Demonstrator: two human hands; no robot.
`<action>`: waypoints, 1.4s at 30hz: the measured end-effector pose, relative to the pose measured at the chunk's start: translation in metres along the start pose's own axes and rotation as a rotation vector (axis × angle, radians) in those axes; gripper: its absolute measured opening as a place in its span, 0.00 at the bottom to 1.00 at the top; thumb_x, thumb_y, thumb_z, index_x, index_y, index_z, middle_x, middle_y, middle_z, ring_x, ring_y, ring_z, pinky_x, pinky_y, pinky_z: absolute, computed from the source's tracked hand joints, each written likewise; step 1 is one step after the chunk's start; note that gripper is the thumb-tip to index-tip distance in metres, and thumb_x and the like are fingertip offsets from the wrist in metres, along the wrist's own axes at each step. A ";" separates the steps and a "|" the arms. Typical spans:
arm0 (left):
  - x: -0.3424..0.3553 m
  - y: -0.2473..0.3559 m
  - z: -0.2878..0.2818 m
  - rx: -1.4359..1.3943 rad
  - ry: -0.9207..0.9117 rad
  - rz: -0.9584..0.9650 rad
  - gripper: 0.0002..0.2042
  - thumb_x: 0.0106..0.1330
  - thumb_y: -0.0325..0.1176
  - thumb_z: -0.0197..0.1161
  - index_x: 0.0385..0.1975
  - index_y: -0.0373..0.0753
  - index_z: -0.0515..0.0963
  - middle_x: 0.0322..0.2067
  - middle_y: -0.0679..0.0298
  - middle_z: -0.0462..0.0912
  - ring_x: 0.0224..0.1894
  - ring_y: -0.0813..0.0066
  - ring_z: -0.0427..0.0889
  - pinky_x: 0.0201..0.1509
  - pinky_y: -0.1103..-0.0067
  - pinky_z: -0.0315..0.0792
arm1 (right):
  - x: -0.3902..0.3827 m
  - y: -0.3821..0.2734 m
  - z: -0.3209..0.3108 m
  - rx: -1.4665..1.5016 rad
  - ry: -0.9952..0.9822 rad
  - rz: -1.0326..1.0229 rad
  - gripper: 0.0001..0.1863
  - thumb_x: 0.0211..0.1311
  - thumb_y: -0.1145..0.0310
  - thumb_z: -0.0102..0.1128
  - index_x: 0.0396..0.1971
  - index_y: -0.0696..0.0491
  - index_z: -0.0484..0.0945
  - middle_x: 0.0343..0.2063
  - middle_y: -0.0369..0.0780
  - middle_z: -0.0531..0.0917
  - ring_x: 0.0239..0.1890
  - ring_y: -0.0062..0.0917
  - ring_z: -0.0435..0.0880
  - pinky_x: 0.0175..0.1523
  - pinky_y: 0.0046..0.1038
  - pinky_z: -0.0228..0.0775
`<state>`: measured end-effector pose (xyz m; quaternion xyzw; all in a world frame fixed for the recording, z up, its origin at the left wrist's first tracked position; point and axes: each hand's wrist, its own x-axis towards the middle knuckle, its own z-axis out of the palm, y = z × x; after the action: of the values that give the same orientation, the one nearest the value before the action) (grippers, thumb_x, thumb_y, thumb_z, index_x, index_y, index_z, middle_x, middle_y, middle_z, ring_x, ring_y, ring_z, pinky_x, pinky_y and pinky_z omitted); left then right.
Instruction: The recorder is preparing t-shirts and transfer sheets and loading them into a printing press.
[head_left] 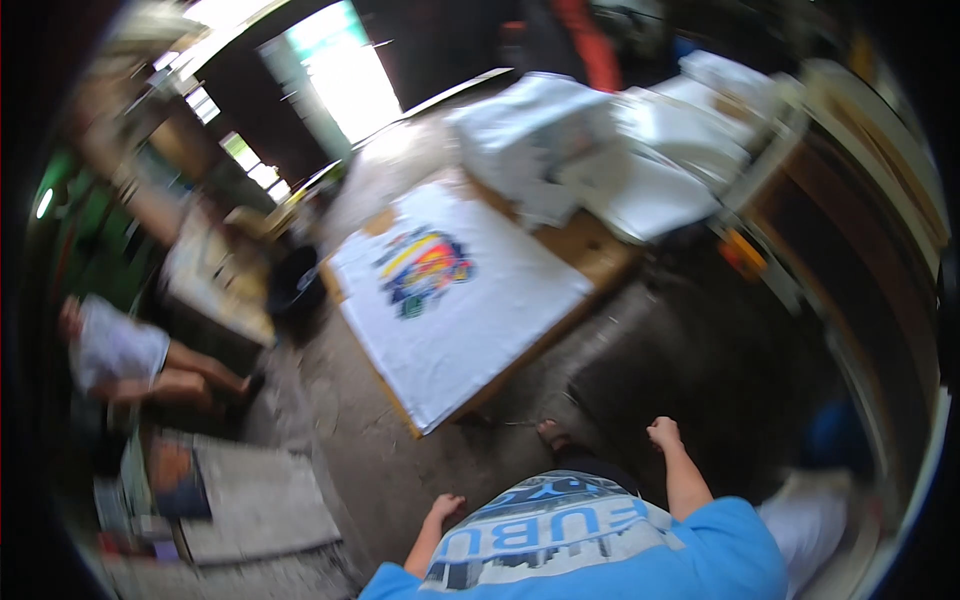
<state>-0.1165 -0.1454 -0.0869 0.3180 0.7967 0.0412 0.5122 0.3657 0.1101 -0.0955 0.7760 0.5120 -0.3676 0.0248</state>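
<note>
My left hand (447,505) hangs low in front of my body, its fingers curled in, and no object shows in it. On the other side, my right hand (663,432) is held out with its fingers folded into a loose fist, also with nothing visible in it. Neither hand touches anything. Ahead of them a white T-shirt (500,290) with a colourful print (425,268) lies flat on a brown board or low table (610,262). A stack of white shirts or cloth (540,130) sits at its far end.
More white fabric and clear plastic (670,140) lie beyond the stack. Brown-fronted shelving (840,230) runs along the right. A seated person (125,345) is at the left, near a dark bucket (296,283) and a pale flat slab (255,500). A bright doorway (345,75) stands at the back.
</note>
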 end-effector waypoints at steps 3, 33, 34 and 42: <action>0.028 -0.041 0.020 0.113 -0.173 0.085 0.16 0.54 0.42 0.58 0.29 0.33 0.79 0.25 0.59 0.80 0.27 0.70 0.79 0.29 0.78 0.71 | -0.064 0.064 0.044 -0.195 -0.062 -0.069 0.13 0.43 0.68 0.51 0.29 0.57 0.79 0.33 0.50 0.78 0.40 0.41 0.77 0.43 0.37 0.71; -0.129 0.403 0.423 0.825 -0.615 1.102 0.11 0.58 0.35 0.55 0.38 0.39 0.76 0.29 0.62 0.80 0.30 0.77 0.78 0.35 0.80 0.70 | -0.315 0.584 -0.013 2.473 1.125 0.897 0.24 0.51 0.55 0.60 0.43 0.54 0.67 0.34 0.40 0.70 0.35 0.30 0.72 0.42 0.42 0.68; -0.165 0.419 0.448 0.792 -0.652 1.046 0.11 0.59 0.34 0.54 0.38 0.39 0.76 0.29 0.63 0.80 0.32 0.78 0.77 0.36 0.81 0.70 | -0.317 0.596 -0.008 2.483 1.130 0.918 0.24 0.51 0.55 0.60 0.43 0.54 0.67 0.34 0.40 0.70 0.35 0.30 0.72 0.42 0.42 0.68; -0.276 0.494 0.504 0.781 -0.965 0.907 0.10 0.62 0.34 0.52 0.40 0.39 0.75 0.36 0.69 0.78 0.36 0.83 0.76 0.34 0.86 0.67 | -0.362 0.591 -0.113 2.087 1.963 0.523 0.07 0.55 0.67 0.53 0.34 0.50 0.72 0.29 0.31 0.72 0.33 0.17 0.69 0.40 0.24 0.62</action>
<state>0.6130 -0.0356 0.0873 0.7542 0.2334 -0.1803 0.5867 0.8330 -0.4044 0.0030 0.4439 -0.3249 0.1176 -0.8268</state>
